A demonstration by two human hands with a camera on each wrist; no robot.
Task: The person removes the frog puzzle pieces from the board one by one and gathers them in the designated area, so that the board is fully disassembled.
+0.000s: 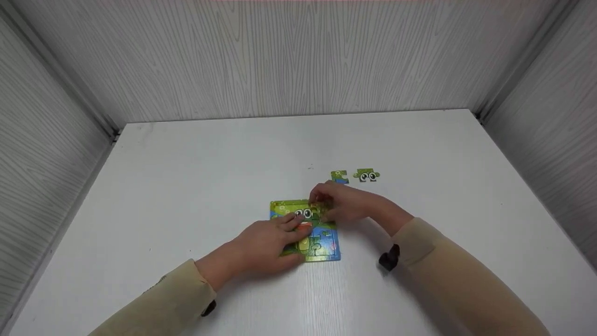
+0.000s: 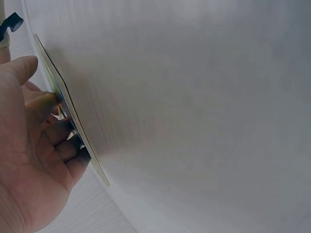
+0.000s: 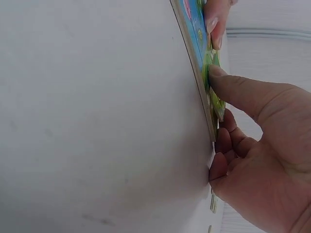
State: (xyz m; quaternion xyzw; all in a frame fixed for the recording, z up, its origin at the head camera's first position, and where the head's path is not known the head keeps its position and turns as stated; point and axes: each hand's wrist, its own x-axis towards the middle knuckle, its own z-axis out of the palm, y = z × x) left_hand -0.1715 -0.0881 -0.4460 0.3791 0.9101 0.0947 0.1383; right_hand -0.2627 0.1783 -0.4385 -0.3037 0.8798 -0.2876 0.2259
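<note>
A: The right sleeve [image 1: 466,275] is nearest us, down to the right of the puzzle board [image 1: 322,258]. What's the left hand [image 1: 269,241] doing?

B: Lying across the board's left and middle, fingers extended and holding nothing. I'd say it presses there so the board doesn't slide.

A: And the right hand [image 1: 347,200]?

B: At the board's far right corner, pinching a green piece [image 3: 218,104]. The thumb is on the piece's upper face, which leaves it tilted over the board, probably for control of its angle. The fingers hide part of it, so I can't tell how much touches the board.

A: Anything loose?

B: A corner piece [image 1: 339,176] just beyond the board's far right corner, near the right hand's knuckles, and an eyes piece [image 1: 367,175] farther right of the board.
</note>
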